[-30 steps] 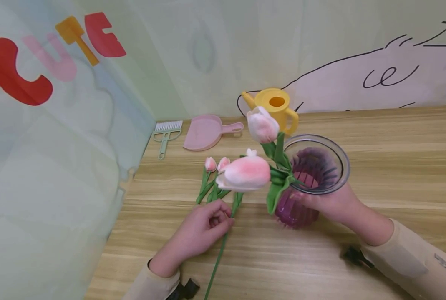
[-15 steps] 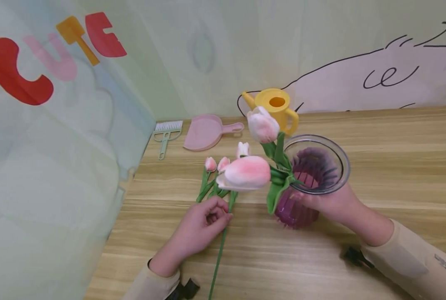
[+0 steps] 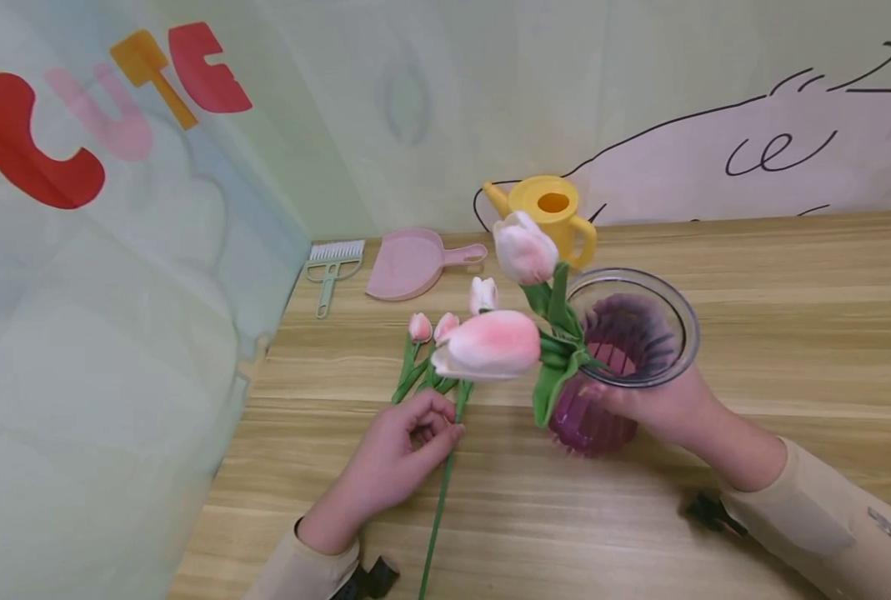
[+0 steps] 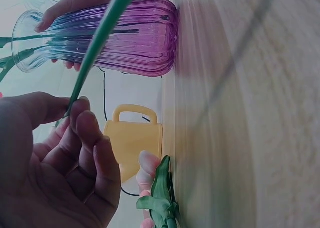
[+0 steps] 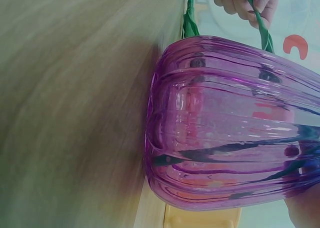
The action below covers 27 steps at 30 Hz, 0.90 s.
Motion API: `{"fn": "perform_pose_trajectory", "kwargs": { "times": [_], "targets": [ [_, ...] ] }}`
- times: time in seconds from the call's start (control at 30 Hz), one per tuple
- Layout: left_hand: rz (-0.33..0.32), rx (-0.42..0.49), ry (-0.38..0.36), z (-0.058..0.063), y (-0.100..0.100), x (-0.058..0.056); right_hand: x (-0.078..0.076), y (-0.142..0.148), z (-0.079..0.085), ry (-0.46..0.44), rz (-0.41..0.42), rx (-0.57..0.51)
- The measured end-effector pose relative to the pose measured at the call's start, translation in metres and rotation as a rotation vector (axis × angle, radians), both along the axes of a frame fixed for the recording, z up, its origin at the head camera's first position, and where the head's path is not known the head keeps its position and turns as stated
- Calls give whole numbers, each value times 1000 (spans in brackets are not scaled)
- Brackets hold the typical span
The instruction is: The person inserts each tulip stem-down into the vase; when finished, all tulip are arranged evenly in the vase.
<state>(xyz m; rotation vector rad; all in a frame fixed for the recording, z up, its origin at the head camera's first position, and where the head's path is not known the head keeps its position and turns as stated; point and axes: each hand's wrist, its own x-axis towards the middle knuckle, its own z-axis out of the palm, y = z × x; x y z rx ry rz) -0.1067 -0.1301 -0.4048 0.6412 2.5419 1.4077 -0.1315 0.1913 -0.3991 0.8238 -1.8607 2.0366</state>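
Observation:
My left hand (image 3: 394,457) pinches the thin green stem (image 4: 102,35) of an artificial tulip between thumb and fingertips. That tulip's pale bloom (image 3: 483,294) shows partly behind a larger pink tulip (image 3: 490,343) in the head view. My right hand (image 3: 670,407) grips the neck of a clear purple ribbed vase (image 5: 225,108). Two tulips stand in the vase and lean out to the left, the second one a white-pink bloom (image 3: 524,248). Through the glass, their stems are visible inside. In the left wrist view the vase base is at or just above the tabletop; I cannot tell which.
Loose tulips (image 3: 419,328) lie on the wooden table (image 3: 805,333) beyond my left hand. Along the back stand a yellow watering can (image 3: 543,196), a pink dustpan (image 3: 407,265) and a small green brush (image 3: 328,275). Printed walls border the table's left and back.
My left hand has shifted slightly left and away from me with its tulip, so that bloom shows more behind the larger one. The right hand and vase stay in place.

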Motion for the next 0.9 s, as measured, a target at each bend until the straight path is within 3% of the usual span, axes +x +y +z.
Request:
{"fn": "perform_pose_trajectory", "kwargs": {
  "times": [0.9],
  "targets": [
    [0, 87, 137, -5, -1, 0, -1, 0, -1, 0, 7, -22]
  ]
}}
